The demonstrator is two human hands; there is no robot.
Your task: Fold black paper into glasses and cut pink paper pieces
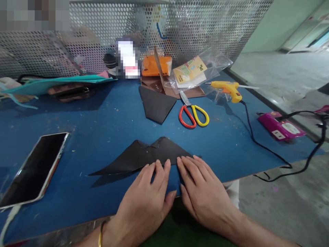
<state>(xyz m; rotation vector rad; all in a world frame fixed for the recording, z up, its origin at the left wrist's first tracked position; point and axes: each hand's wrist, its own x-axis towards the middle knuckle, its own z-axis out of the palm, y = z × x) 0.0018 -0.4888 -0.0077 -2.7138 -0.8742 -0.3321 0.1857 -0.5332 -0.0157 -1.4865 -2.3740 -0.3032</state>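
A folded piece of black paper [144, 156] lies on the blue table [102, 120] near its front edge, its pointed flaps spreading left and right. My left hand [147, 195] lies flat on its lower middle, fingers stretched forward and open. My right hand [200, 188] rests beside it, fingers flat and pressing the paper's right part. Neither hand grips anything. A second black paper triangle [156, 104] lies farther back on the table.
Red-and-yellow scissors [193, 115] and a yellow glue gun [228, 90] with its black cord [257, 142] lie at the right. A purple power strip [280, 126] sits at the right edge. A phone [34, 168] lies at the left. Teal paper [56, 84], an orange box [156, 65] and plastic bags stand before the perforated metal screen [180, 27].
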